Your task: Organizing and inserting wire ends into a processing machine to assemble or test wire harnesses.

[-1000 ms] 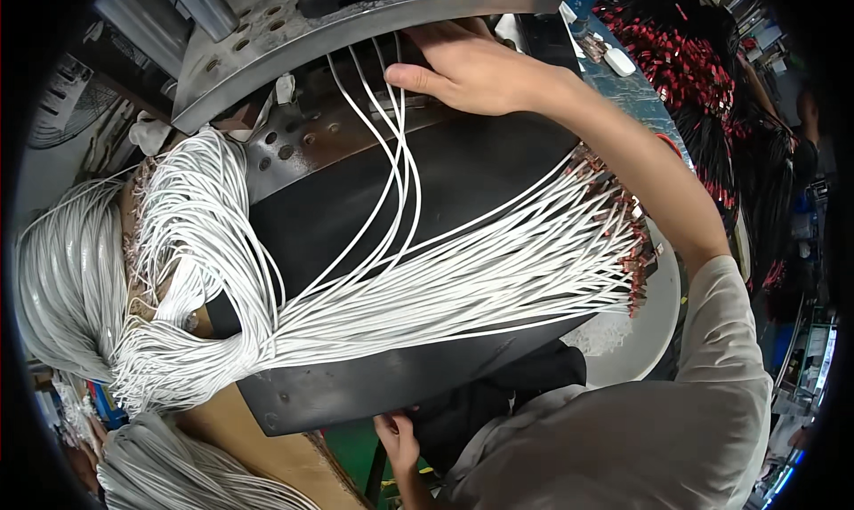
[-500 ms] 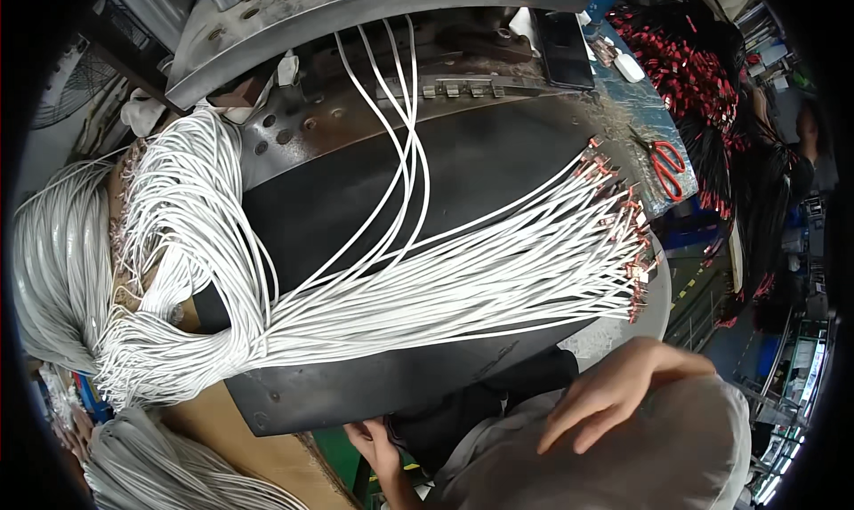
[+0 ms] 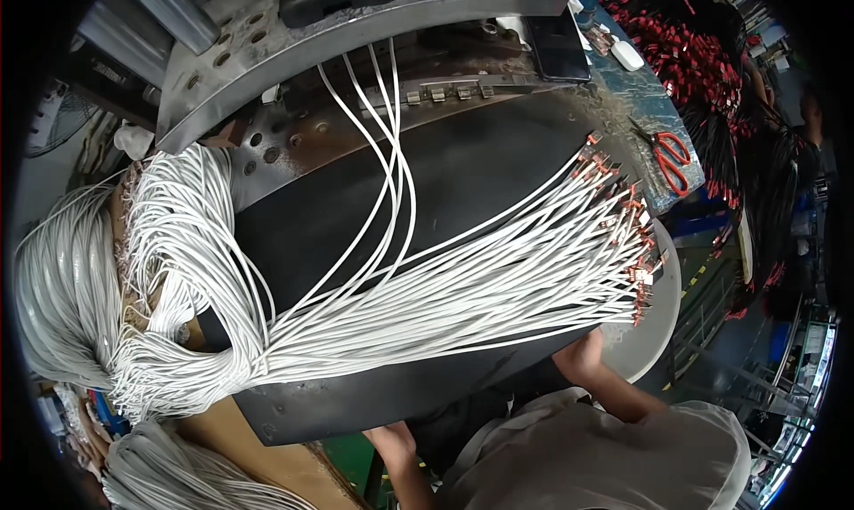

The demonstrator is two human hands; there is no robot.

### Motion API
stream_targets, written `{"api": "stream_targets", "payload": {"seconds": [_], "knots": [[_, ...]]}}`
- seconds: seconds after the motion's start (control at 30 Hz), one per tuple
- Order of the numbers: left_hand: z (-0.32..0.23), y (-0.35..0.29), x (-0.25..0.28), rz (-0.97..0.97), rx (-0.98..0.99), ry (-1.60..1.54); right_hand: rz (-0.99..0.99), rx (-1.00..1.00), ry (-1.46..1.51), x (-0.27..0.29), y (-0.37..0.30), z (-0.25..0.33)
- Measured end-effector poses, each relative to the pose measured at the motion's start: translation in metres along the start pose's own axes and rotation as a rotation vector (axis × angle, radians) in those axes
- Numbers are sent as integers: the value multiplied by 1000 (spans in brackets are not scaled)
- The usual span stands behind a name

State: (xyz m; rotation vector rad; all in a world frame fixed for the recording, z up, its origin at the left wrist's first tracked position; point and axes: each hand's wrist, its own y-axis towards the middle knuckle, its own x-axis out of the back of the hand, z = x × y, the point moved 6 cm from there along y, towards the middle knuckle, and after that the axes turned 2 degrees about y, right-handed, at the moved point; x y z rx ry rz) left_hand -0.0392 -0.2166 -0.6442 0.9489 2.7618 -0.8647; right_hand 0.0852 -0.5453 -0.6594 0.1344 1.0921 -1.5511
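A thick bundle of white cables (image 3: 445, 297) lies across a black board (image 3: 356, 403), with small copper-coloured ends (image 3: 636, 234) gathered at its right. Four loose white cables (image 3: 394, 154) rise from it, cross and run under a metal press plate (image 3: 294, 48). My left hand (image 3: 393, 441) is at the board's near edge, left of my lap, its fingers hidden beneath. Farther right, my right hand (image 3: 580, 357) meets the same edge below the cable ends; the board covers its fingers too.
Red-handled scissors (image 3: 671, 161) and a white bottle (image 3: 627, 56) lie on a blue surface at right. A dark phone (image 3: 559, 48) rests at the back. Grey cable coils (image 3: 67, 279) hang at left; a round stool (image 3: 654, 314) stands at right.
My right hand has moved from above my lap to the board's near edge. My left hand stays near that edge. The view has shifted slightly; the cables lie as before.
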Motion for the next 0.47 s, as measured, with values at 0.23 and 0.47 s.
{"api": "stream_targets", "payload": {"seconds": [0.23, 0.47], "knots": [[-25, -1, -13, -13, 91, 184, 71, -20, -44, 0, 6, 0], [-104, -38, -70, 975, 633, 1073, 614, -564, -722, -93, -62, 2]]}}
